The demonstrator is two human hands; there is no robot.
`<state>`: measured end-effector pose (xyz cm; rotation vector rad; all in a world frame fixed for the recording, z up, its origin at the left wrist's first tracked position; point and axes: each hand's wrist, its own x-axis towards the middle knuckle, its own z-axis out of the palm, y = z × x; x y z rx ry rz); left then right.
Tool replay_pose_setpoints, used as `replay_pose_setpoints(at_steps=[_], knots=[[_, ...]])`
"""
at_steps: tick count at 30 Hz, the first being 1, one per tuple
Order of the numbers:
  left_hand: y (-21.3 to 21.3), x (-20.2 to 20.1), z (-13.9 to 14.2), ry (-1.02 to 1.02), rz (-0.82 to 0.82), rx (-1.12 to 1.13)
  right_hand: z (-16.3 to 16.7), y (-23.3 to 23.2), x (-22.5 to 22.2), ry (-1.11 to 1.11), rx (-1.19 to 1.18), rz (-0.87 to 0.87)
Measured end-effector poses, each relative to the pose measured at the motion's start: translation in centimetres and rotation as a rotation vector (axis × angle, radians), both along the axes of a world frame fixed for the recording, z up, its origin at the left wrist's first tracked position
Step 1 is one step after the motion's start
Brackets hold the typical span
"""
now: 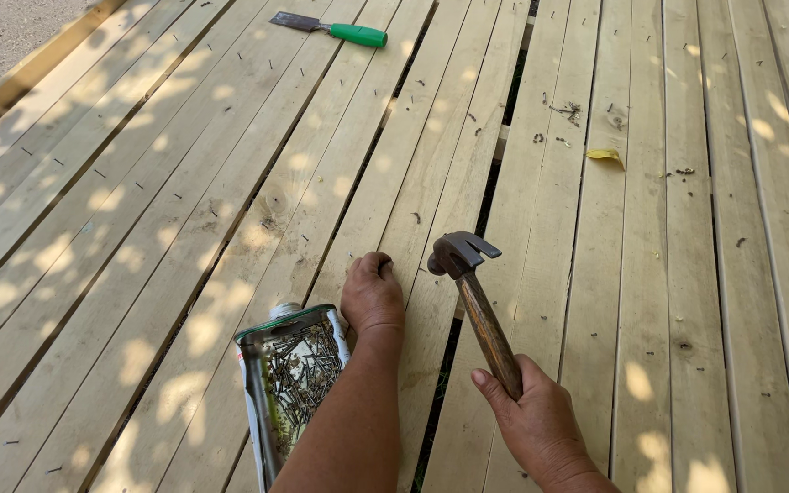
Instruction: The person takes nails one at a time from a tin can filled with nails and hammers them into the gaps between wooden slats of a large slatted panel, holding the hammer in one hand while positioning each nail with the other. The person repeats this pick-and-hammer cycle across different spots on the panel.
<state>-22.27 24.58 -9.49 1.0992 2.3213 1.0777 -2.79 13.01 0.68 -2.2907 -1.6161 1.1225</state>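
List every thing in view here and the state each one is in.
Left hand: closed, fingers pressed down on a plank.
Right hand: gripping the hammer handle.
Hammer: raised, head above the planks.
Nail can: cut open, lying on its side, holding nails.
Scraper: lying flat on the planks, untouched.
Yellow leaf: lying on a plank.

Nail tin (294,383) crowds left hand (373,297); planks (184,183) ahead open

Pale planks (184,183) dappled with sun; hammer (477,301) rusty brown; tin (289,383) of dark nails; at 12 o'clock, green-handled scraper (335,30); yellow leaf (605,156).
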Motion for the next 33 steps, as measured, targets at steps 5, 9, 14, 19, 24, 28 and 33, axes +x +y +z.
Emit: replay_pose_setpoints(at_steps=[5, 9, 14, 19, 24, 28, 33], knots=[[0.1, -0.1, 0.4, 0.103, -0.083, -0.11, -0.3, -0.1, -0.6, -0.005, 0.05, 0.004], [0.2, -0.3, 0.6, 0.069, -0.075, -0.105, 0.0, 0.0, -0.9, -0.015, 0.001, 0.035], [0.1, -0.2, 0.5, 0.038, -0.078, -0.107, 0.3, 0.3, -1.1, -0.013, 0.009, 0.029], [0.3, -0.2, 0.6, 0.119, -0.14, -0.138, 0.3, 0.9, -1.8, -0.018, 0.038, 0.051], [0.4, -0.4, 0.6, 0.094, -0.141, -0.151, 0.2, 1.3, -2.8, -0.019, 0.091, 0.103], [0.7, -0.7, 0.6, 0.076, -0.153, -0.185, 0.2, 1.8, -3.7, 0.003, 0.09, 0.142], [0.7, -0.5, 0.8, 0.091, -0.153, -0.171, 0.7, 2.3, -3.6, -0.051, 0.044, 0.189]])
